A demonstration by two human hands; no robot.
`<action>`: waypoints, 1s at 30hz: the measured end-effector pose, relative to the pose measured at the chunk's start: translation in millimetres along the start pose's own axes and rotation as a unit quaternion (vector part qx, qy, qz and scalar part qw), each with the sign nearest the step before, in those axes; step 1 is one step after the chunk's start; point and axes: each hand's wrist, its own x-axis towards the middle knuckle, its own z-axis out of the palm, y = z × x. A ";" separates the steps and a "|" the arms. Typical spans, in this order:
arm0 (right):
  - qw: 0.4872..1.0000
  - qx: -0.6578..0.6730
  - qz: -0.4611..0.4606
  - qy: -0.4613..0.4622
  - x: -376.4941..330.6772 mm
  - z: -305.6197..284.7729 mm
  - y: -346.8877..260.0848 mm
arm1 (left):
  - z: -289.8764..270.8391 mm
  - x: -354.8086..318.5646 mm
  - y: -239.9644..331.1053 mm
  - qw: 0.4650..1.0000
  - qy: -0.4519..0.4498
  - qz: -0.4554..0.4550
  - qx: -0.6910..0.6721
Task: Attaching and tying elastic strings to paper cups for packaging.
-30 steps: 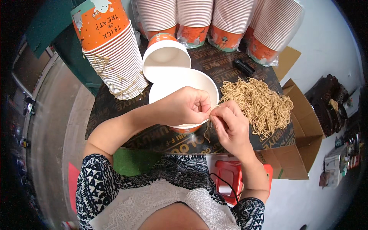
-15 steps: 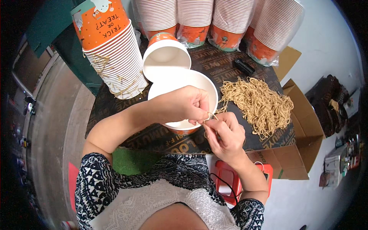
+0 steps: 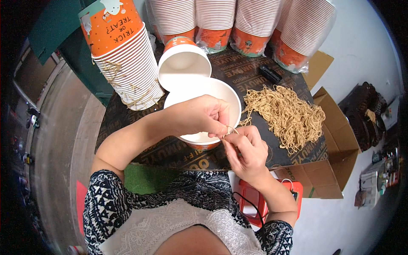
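A thin tan cord (image 3: 230,129) is pinched between the fingertips of both my hands, bent into a small loop. My left hand (image 3: 211,115), closed on it, reaches over the near rim of a white paper bucket (image 3: 176,98). Just to its right and nearer to me, my right hand (image 3: 248,152) is closed on the same cord. The fingers hide where the cord's ends run. The bucket stands upright, its orange outside showing below the rim. Right of it lies a heap of loose tan cords (image 3: 289,117).
Behind the bucket another paper bucket (image 3: 185,66) lies tilted. A tall nested stack (image 3: 129,70) with cords along its rims stands at left. Several wrapped stacks (image 3: 216,19) line the back. A black object (image 3: 270,74) sits near the heap; a cardboard box (image 3: 335,148) adjoins the dark table.
Both hands have shifted slightly, the right fingertips moving a little left toward the left hand. The cord's loop between them looks smaller. The buckets and cord heap have stayed put.
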 end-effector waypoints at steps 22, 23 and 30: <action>1.000 -0.008 0.025 0.001 11.5 2.0 19.2 | 35.7 -12.9 -13.6 0.797 0.221 0.296 0.478; 1.000 -0.007 0.028 0.000 11.4 1.8 19.4 | 36.0 -13.5 -14.0 0.781 0.230 0.287 0.505; 0.995 0.033 0.088 -0.023 12.9 -3.3 16.4 | 31.2 -10.6 -21.2 0.760 0.254 0.288 0.524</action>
